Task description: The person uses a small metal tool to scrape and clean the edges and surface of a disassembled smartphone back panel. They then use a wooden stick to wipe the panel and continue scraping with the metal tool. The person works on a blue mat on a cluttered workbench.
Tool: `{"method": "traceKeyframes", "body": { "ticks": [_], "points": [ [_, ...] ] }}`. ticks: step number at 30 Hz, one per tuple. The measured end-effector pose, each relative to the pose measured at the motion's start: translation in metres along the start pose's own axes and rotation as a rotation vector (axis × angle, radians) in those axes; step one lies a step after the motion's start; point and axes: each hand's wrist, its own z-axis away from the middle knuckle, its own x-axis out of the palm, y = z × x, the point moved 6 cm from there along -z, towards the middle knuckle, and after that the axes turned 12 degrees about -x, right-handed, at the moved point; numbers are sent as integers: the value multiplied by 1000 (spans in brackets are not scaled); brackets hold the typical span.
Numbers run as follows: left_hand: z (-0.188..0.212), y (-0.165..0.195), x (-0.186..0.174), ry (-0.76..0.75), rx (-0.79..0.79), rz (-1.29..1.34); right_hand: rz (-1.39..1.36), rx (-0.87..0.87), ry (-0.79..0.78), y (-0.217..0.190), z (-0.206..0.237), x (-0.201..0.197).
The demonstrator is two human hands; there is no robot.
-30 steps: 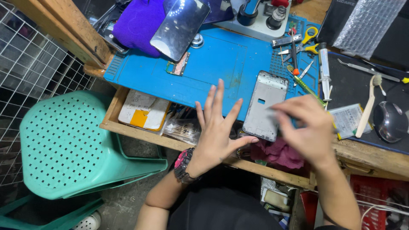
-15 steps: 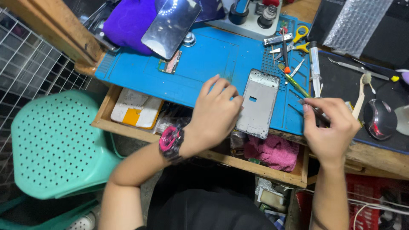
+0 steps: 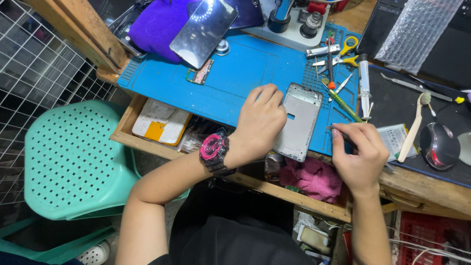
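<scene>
Viewpoint: looking down from the person's head at a cluttered repair surface [image 3: 427, 184] and an open wooden drawer below its edge.
Left hand: the left hand [image 3: 260, 120] lies palm down with fingers curled together, pressing on the left edge of a silver phone frame [image 3: 300, 122]. A pink and black wristwatch [image 3: 214, 149] sits on that wrist.
Phone frame: flat on the blue work mat [image 3: 235, 83], near the mat's front edge, tilted slightly, between the two hands.
Right hand: the right hand [image 3: 360, 154] is closed in a pinch around a thin dark tool [image 3: 343, 135], whose tip points toward the frame's right side. Whether the tip touches the frame cannot be told.
Right of the mat: a white toothbrush [image 3: 414, 125] and a dark computer mouse [image 3: 439, 145] rest on a black pad.
Back of the mat: yellow-handled scissors [image 3: 347, 49], tweezers and a syringe [image 3: 364, 81] lie together; a shiny phone panel [image 3: 203, 32] leans on a purple cloth [image 3: 154, 24].
Drawer: a pink cloth [image 3: 314, 179] lies under the right hand; a white and orange box [image 3: 159, 122] sits at the left.
Left side: a mint green plastic stool [image 3: 68, 157] stands beside the drawer.
</scene>
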Motion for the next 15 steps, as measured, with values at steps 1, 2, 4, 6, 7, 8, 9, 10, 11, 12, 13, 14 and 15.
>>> {"method": "traceKeyframes", "body": {
  "ticks": [1, 2, 4, 6, 7, 8, 9, 10, 11, 12, 13, 14, 15],
  "points": [
    [0, 1, -1, 21, 1, 10, 14, -24, -4, -2, -2, 1],
    [0, 0, -2, 43, 0, 18, 26, -49, -10, -5, -4, 2],
    [1, -2, -1, 12, -12, 79, 46, -122, -76, -12, -9, 8],
    [1, -5, 2, -19, -24, 107, 85, -182, -159, -19, -12, 16],
    [0, -6, 3, -33, -33, 104, 113, -209, -211, -22, -13, 21],
    [0, -8, 3, -47, -40, 101, 141, -235, -262, -25, -14, 25],
    [-1, -9, 4, -78, -49, 122, 131, -232, -263, -26, -15, 26],
    [-1, -9, 3, -109, -61, 142, 120, -231, -264, -27, -16, 26],
    [-1, -10, 1, -142, -72, 161, 107, -229, -264, -28, -16, 27],
    [0, -8, -5, -141, -72, 185, 107, -218, -266, -27, -16, 27],
    [1, -6, -14, -140, -69, 211, 110, -207, -268, -27, -16, 27],
    [2, -3, -24, -133, -68, 238, 115, -201, -270, -26, -17, 27],
    [8, 2, -39, -144, -41, 337, 122, -218, -265, -27, -17, 26]
  ]
}}
